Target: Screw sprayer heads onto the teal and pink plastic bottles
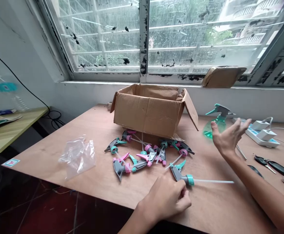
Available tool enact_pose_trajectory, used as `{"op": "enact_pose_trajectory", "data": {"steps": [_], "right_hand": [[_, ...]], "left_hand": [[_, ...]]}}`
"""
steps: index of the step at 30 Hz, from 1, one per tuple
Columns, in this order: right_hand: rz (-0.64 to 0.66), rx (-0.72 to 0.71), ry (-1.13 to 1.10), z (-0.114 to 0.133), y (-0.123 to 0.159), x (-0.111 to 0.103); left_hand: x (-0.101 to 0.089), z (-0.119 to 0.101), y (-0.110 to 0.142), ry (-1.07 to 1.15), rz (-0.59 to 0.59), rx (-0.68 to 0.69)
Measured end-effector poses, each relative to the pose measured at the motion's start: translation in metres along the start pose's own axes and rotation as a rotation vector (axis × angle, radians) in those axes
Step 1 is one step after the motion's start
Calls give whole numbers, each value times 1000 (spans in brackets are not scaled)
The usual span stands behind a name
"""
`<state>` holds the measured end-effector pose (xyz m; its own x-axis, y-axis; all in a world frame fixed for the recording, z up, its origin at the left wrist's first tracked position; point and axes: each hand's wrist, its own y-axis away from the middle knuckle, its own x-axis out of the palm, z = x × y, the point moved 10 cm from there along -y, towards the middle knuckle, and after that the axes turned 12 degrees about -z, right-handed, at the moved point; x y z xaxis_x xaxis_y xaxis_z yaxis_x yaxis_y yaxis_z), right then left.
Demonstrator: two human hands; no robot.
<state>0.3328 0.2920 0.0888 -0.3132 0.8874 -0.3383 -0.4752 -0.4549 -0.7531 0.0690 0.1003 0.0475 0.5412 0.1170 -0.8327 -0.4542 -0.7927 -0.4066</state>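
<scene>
My left hand (pixel 167 198) is curled at the near table edge, fingertips pinching the grey body of a spray trigger head (pixel 182 175) with a teal collar and a long white dip tube lying on the table. My right hand (pixel 227 136) is raised with fingers spread, holding nothing, just in front of a green spray bottle (pixel 217 122) with a teal and grey trigger. A pile of several grey trigger heads (pixel 144 154) with pink or teal parts lies in front of an open cardboard box (pixel 149 110).
A crumpled clear plastic bag (pixel 77 156) lies on the left of the wooden table (pixel 107 182). A white power strip (pixel 262 135) and scissors (pixel 269 162) sit at the right. A brown parcel (pixel 222 76) rests on the window sill.
</scene>
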Motion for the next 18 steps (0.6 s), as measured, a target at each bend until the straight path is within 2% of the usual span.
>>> {"op": "enact_pose_trajectory", "data": {"steps": [2,6,8,10,11,13,15,18], "right_hand": [[-75,-137,-53,43,9,-13],[-95,-430,-192,154,26,-40],[-61,-548,-333,211,24,-52],[13,-576,-417,256,8,-52],[81,-564,-418,274,-4,-43],[288,-523,-348,300,-26,-12],[478,-484,-268,317,-44,25],[618,-440,-187,329,-61,74]], "left_hand": [[-2,-2,-2,16,-11,23],[-5,0,-5,26,-24,9],[-6,-1,-5,37,-15,12],[-4,-2,-3,53,0,19],[-3,-1,-1,56,7,15],[3,4,3,60,10,-4],[12,10,4,79,1,-28],[32,19,-1,128,51,-85]]}}
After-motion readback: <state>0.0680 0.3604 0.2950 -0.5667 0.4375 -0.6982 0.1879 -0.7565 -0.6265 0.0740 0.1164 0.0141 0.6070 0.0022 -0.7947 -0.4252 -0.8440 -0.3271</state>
